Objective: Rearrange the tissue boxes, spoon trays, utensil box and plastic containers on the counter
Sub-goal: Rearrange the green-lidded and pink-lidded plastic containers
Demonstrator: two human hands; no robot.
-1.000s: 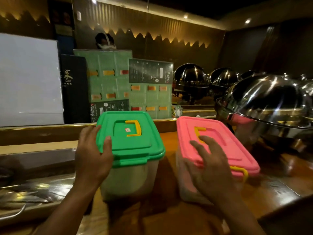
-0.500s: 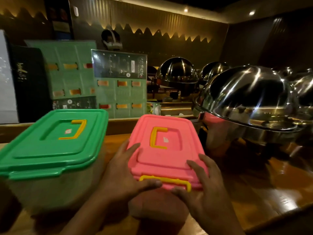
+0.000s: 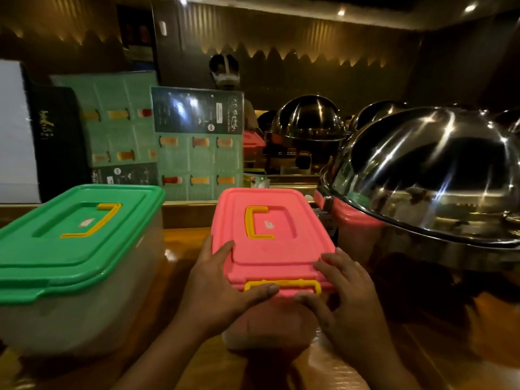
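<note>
A clear plastic container with a pink lid [image 3: 277, 249] and yellow handle stands in the middle of the wooden counter [image 3: 180, 243], its short end toward me. My left hand [image 3: 222, 285] grips its near left corner, thumb on the yellow front latch. My right hand [image 3: 346, 288] grips the near right corner, fingers on the lid. A larger container with a green lid [image 3: 76, 237] stands to the left, untouched.
A big steel chafing dome [image 3: 430, 175] sits close on the right of the pink-lidded container, with more domes [image 3: 308, 119] behind. Green menu boards [image 3: 197, 164] stand along the raised back ledge. A person stands behind them.
My left hand left the green-lidded container and joined my right hand on the pink-lidded one. That container has turned from slanted to straight, short end toward me.
</note>
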